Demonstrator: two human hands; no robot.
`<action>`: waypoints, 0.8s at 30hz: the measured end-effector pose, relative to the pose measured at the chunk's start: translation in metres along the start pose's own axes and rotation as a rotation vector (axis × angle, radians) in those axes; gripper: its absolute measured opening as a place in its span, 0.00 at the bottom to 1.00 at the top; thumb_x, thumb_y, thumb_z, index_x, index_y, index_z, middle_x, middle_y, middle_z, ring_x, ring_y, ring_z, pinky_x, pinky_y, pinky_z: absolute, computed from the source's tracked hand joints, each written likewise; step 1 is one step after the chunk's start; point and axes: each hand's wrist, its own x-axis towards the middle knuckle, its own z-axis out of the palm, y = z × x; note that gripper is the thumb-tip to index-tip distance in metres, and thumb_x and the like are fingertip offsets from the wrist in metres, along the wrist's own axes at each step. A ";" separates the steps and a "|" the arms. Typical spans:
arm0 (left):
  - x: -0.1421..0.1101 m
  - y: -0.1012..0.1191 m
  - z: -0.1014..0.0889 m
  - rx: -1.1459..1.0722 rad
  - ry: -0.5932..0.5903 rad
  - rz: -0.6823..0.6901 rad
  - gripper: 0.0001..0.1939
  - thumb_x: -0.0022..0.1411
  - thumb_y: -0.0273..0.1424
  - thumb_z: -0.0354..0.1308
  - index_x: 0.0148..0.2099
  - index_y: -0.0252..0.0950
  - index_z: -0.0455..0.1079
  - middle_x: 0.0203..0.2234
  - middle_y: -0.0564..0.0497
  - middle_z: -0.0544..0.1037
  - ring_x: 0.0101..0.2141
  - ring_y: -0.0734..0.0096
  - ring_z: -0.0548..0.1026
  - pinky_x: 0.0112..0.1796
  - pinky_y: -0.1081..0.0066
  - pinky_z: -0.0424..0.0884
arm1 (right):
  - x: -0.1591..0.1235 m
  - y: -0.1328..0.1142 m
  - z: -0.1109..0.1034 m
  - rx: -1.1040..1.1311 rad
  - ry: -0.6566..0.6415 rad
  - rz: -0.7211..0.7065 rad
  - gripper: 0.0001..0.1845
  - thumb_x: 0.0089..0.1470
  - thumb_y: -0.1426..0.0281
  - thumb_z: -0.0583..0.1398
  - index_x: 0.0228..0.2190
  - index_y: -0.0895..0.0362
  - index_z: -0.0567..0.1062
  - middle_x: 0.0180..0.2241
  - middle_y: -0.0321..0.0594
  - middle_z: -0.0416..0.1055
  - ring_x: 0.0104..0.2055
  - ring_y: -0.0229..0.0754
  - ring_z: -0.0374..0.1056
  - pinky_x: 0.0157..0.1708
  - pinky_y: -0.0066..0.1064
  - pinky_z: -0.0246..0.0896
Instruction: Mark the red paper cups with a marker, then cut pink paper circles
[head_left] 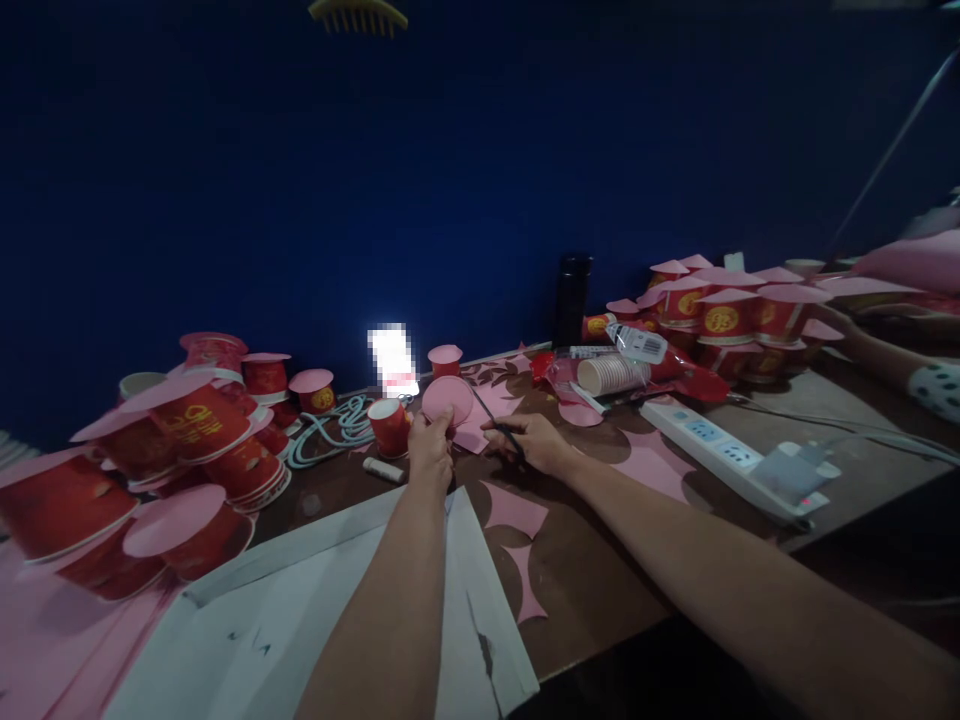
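My left hand [433, 450] pinches a round pink paper disc [448, 398] by its lower edge. In my right hand [534, 442] is a pair of dark scissors [491, 415], its blades pointing up and left beside the disc's right side. Behind the disc lies a sheet of pink paper [491, 400]. A red paper cup [390, 428] stands just left of my left hand, with a small white tube-shaped thing [385, 470] lying near it. Pink paper offcuts [517, 510] with curved edges lie below my right hand.
Red cups topped with pink discs [199, 420] crowd the left; more cups [720, 318] are stacked at right. A power strip [701, 445], bagged paper cups [611, 375], black bottle [574, 300], coiled cable [334, 430] and white box lid [300, 600] lie around. Another person's arm [877, 355] reaches in at right.
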 end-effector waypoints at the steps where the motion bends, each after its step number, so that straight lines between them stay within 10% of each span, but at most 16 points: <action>1: 0.000 0.000 0.000 -0.011 0.003 0.001 0.23 0.34 0.35 0.69 0.33 0.33 0.66 0.23 0.56 0.70 0.20 0.81 0.66 0.24 0.75 0.62 | 0.000 0.000 0.000 -0.001 0.000 -0.001 0.26 0.41 0.57 0.65 0.40 0.61 0.76 0.16 0.30 0.63 0.18 0.31 0.58 0.15 0.21 0.51; 24: -0.002 -0.003 0.003 -0.008 -0.005 -0.040 0.27 0.33 0.33 0.70 0.37 0.33 0.66 0.24 0.56 0.71 0.20 0.81 0.67 0.23 0.76 0.63 | -0.002 -0.002 0.001 -0.018 -0.017 -0.008 0.27 0.41 0.55 0.65 0.41 0.60 0.76 0.18 0.32 0.66 0.18 0.32 0.59 0.13 0.21 0.52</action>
